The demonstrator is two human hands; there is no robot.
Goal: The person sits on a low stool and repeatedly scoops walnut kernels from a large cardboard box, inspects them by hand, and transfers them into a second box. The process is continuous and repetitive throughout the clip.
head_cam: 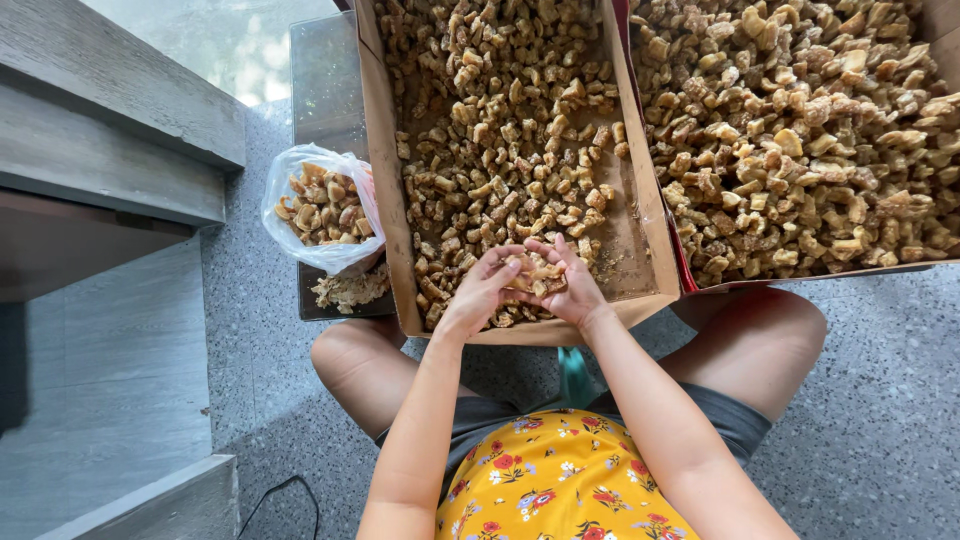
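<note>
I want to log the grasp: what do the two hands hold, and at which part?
Both hands, left hand and right hand, cup a small heap of fried snack pieces between them, the grip underneath and around its sides.

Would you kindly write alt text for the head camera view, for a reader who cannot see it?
Seen from above, a seated person's left hand and right hand cup a heap of brown fried pieces over a shallow cardboard box full of them. A second box lies to the right, a clear plastic bag of pieces to the left.
</note>
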